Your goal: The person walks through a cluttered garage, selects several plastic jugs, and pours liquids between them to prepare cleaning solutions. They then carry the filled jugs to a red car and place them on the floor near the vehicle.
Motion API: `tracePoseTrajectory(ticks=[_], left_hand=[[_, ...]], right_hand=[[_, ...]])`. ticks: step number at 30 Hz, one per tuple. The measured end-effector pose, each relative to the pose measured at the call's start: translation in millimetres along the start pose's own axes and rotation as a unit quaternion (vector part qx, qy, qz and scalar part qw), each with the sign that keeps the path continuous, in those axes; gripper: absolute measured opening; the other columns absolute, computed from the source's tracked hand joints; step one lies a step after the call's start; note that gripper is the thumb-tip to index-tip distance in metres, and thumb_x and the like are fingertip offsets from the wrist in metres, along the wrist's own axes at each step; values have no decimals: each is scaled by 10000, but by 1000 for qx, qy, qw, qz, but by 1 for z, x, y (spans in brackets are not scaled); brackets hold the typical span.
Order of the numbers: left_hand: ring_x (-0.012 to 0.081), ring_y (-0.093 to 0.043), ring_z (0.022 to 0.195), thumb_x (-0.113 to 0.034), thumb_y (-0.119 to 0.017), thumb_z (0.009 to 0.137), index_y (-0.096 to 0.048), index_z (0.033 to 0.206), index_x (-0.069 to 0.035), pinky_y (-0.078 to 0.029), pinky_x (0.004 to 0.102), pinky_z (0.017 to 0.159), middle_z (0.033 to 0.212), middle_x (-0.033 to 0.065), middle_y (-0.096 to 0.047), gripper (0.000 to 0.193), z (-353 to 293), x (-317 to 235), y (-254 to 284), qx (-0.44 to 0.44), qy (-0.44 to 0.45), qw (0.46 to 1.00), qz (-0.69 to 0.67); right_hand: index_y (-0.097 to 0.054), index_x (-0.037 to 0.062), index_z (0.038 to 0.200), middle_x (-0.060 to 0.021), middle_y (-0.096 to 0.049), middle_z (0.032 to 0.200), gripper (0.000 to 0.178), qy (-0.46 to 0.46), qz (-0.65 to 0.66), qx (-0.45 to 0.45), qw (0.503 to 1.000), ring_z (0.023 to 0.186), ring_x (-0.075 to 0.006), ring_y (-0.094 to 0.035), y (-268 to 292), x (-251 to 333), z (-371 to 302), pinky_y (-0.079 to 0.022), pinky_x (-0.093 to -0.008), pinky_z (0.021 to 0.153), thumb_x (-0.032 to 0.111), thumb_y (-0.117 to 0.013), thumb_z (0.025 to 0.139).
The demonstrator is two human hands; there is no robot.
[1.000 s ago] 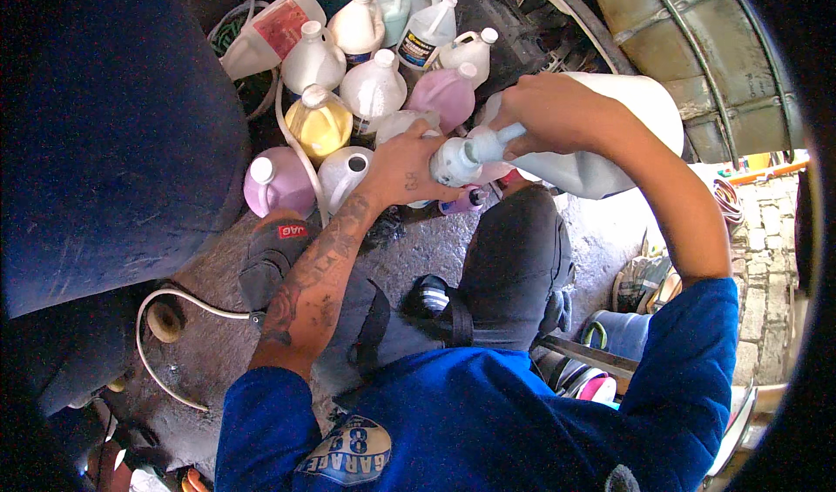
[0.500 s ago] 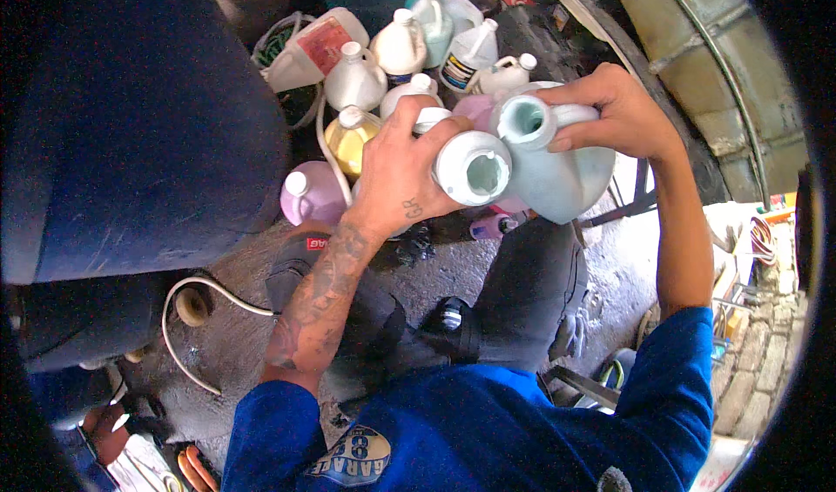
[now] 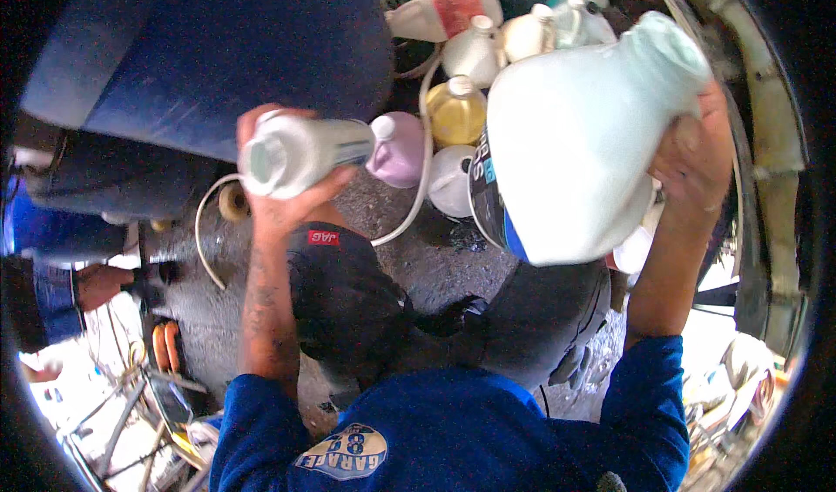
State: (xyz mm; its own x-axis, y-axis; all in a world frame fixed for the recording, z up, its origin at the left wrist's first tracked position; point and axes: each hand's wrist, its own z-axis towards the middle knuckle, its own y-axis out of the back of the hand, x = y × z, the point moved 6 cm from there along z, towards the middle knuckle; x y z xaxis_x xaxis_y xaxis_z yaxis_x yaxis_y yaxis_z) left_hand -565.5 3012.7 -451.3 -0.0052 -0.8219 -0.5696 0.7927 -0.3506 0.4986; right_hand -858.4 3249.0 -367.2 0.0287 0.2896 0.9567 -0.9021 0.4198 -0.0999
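Biggest thing about: a rounded dark-blue object (image 3: pixel 235 57) at left, bulky, near the left forearm. Below, grey floor (image 3: pixel 427 261) between the knees. Next in size, large white jug (image 3: pixel 570 152), above and in front of the right knee; right hand (image 3: pixel 697 157) closed round its neck end, body slanting down toward the lower left, mouth uncapped and raised at upper right. Behind it, a cluster of smaller jugs: a tilted one with a red label (image 3: pixel 453 9), a yellow jug (image 3: pixel 466 122) and a pink jug (image 3: pixel 396 154), the last two capped in white. Smaller again, white bottle (image 3: pixel 326 148), held sideways in the left hand (image 3: pixel 296 200), well apart from the large jug, wide end toward the wearer; motion blur there, so whether that end is open is uncertain. Slimmest item: white hose (image 3: pixel 427 135), running past the yellow jug. Step in hand, by my reading: handling the two containers separately, one per hand. Next move calls for a firm neck grip and the uncapped mouth kept high.
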Motion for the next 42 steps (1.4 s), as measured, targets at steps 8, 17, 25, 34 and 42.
tracePoseTrajectory(ticks=[8, 17, 25, 34, 42], left_hand=[[234, -586, 1054, -187, -846, 766, -462, 1279, 29, -496, 367, 921, 1185, 154, -591, 677, -56, 21, 166, -377, 121, 914, 93], [167, -612, 910, -128, -834, 774, -593, 1153, 11, -512, 301, 815, 1046, 86, -641, 471, -122, 7, 222, -342, 198, 904, 165], [154, -632, 828, -174, -886, 697, -632, 1078, 15, -521, 285, 765, 957, 63, -673, 495, -126, -16, 212, -292, 288, 895, 174], [159, -633, 918, -227, -948, 600, -523, 1153, -8, -524, 320, 829, 1038, 80, -642, 731, -106, -2, 155, -177, 312, 921, 154], [180, -645, 903, -252, -944, 598, -525, 1102, 1, -525, 339, 813, 974, 97, -659, 703, -63, 47, 93, -75, 283, 948, 127]], right_hand=[[-534, -33, 1265, 86, -457, 566, 541, -100, 48, 205, 972, 384, 13, -363, -161, -70, 84, -290, -160, 344, 267, -746, 868], [-626, -18, 1218, -81, -704, 867, 593, -29, -105, 348, 931, 664, -137, -615, -353, -266, 69, -495, -307, 592, 254, -849, 741], [-556, -6, 1334, -151, -700, 1103, 584, -25, 18, 443, 896, 965, -199, -661, -485, -346, -14, -514, -332, 872, 172, -717, 800], [-538, 126, 1390, -176, -638, 1253, 559, -73, -44, 572, 816, 1203, -302, -581, -498, -375, -51, -425, -428, 1029, 187, -683, 854], [-669, -25, 1100, -202, -681, 1131, 512, -66, -211, 586, 780, 1040, -312, -650, -375, -430, 13, -490, -427, 875, 369, -728, 778]])
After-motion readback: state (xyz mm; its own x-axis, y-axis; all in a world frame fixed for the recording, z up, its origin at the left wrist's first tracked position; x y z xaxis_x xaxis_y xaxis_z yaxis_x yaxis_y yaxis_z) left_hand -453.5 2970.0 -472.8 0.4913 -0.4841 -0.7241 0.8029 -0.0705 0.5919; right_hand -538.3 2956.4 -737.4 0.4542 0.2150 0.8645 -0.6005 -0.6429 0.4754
